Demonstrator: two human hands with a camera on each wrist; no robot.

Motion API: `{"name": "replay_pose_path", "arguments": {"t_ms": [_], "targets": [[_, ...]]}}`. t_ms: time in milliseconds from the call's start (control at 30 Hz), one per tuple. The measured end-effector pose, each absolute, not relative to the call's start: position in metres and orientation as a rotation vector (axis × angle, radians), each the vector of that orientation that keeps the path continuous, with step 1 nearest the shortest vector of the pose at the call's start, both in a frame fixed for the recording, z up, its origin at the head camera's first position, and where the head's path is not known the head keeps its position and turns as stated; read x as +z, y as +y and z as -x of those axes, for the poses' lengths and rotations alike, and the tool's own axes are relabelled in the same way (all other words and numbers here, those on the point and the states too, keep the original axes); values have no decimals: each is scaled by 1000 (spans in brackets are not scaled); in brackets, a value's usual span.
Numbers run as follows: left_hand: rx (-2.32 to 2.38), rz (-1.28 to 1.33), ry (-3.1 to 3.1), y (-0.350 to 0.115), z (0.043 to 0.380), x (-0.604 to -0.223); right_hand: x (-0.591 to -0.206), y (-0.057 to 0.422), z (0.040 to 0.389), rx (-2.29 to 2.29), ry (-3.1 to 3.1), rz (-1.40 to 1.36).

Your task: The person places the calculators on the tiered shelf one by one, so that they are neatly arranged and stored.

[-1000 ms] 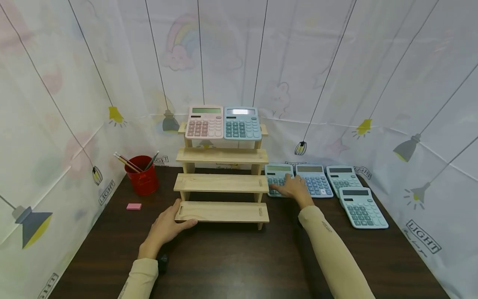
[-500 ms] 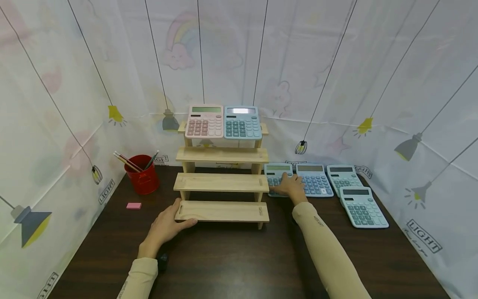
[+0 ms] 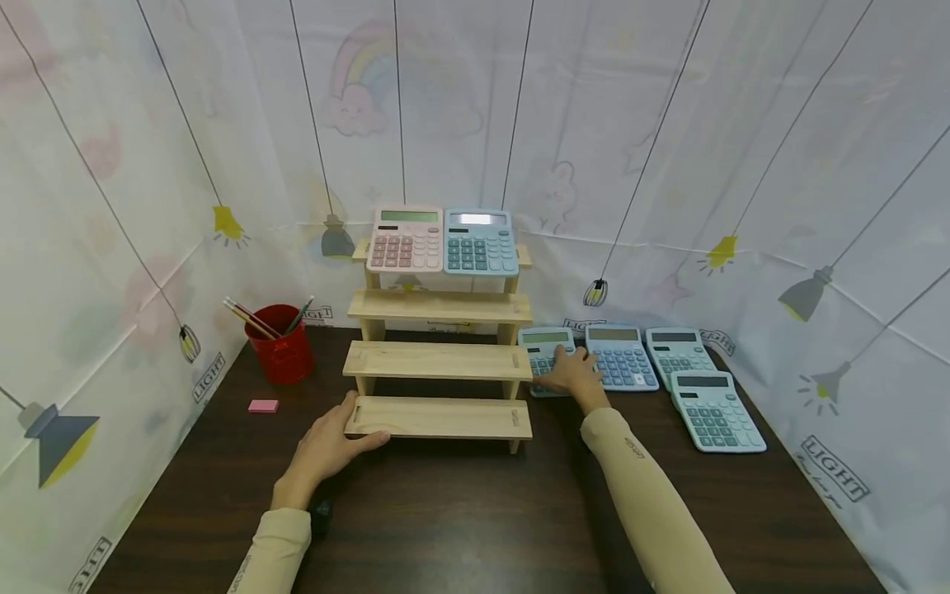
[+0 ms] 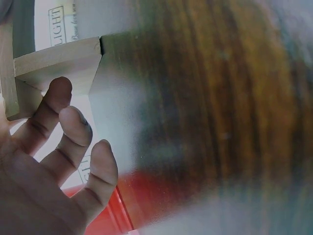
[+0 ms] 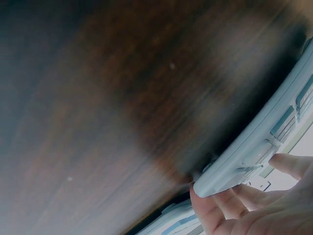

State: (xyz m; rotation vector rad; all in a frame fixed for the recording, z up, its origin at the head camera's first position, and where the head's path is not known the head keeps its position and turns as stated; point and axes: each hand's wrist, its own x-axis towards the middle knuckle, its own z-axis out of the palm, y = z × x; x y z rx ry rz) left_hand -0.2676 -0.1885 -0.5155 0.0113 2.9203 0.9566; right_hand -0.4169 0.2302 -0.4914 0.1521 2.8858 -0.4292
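Note:
In the head view, a light-blue calculator [image 3: 547,338] lies just right of the wooden tiered stand [image 3: 438,417]. My right hand [image 3: 575,379] grips it and covers its lower right part. The right wrist view shows fingers and thumb [image 5: 288,164] at the calculator's edge [image 5: 234,169], with a dark gap between it and the table. My left hand [image 3: 326,445] holds the left end of the lowest shelf, thumb along its front edge. In the left wrist view, its other fingers [image 4: 73,127] bend beside the wood [image 4: 58,56].
A pink calculator [image 3: 406,240] and a blue calculator [image 3: 481,242] lean on the top shelf. Several more lie to the right, including a blue one [image 3: 622,358] and a pale green one [image 3: 717,411]. A red bucket of pencils [image 3: 280,351] and pink eraser [image 3: 263,406] are left.
The calculator under my right hand has shifted slightly left and nearer, widening the gap to the blue one beside it. My left hand has stayed on the stand.

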Motion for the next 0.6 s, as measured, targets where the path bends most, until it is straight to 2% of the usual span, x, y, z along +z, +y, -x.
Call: {"name": "replay_pose_path", "arguments": {"t_ms": [300,600], "targets": [[931,-22,2926,-190,267,-513,-490,233,405,-448,2892,-112],[935,-19,2917,-189,267,-513,-471,245,398,-443,2935,-88]]}}
